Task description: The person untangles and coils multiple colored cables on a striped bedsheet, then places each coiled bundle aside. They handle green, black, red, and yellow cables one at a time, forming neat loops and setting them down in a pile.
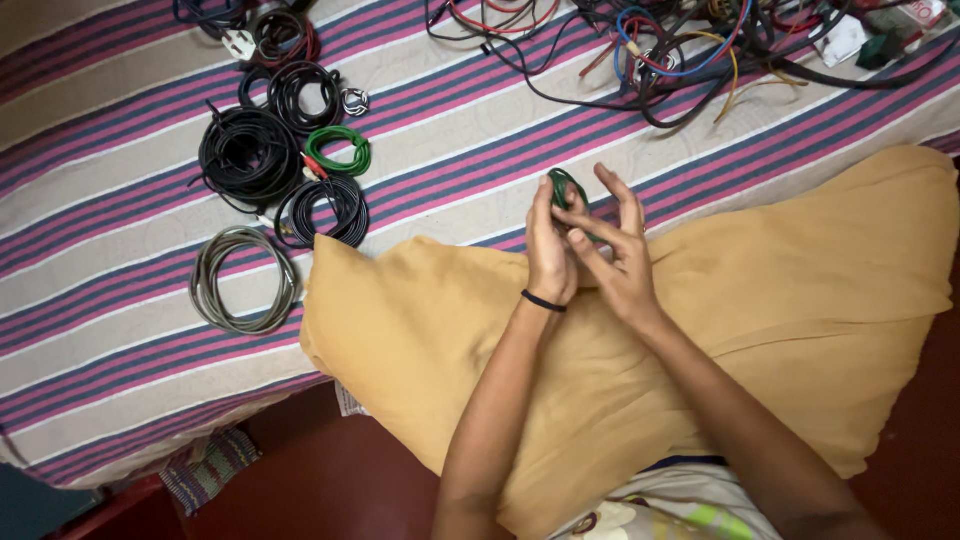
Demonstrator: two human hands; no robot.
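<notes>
A striped cloth (120, 290) in purple, pink and cream is spread over the left and far parts of the scene. At the near left of it a grey cable coil (243, 281) is laid flat. Farther off, a large black cable coil (247, 155) is seen, with a smaller black coil (322, 208) just to its right and a green cable coil (340, 150) lying beyond that one. Toward the centre, a mustard-yellow cushion (800, 290) is placed in front of the person. Above it the left hand (550, 250), banded at the wrist by a black wristband (543, 301), is closed around a small dark green wire bundle (563, 186), which is held just over the cushion's far edge. The right hand (612, 250) is shown to the right of the bundle with its fingers (622, 195) spread and partly open, their tips touching the bundle and the left hand. At the far right a tangled heap of loose wires (680, 45) in black, red, blue and yellow is spread across the cloth.
</notes>
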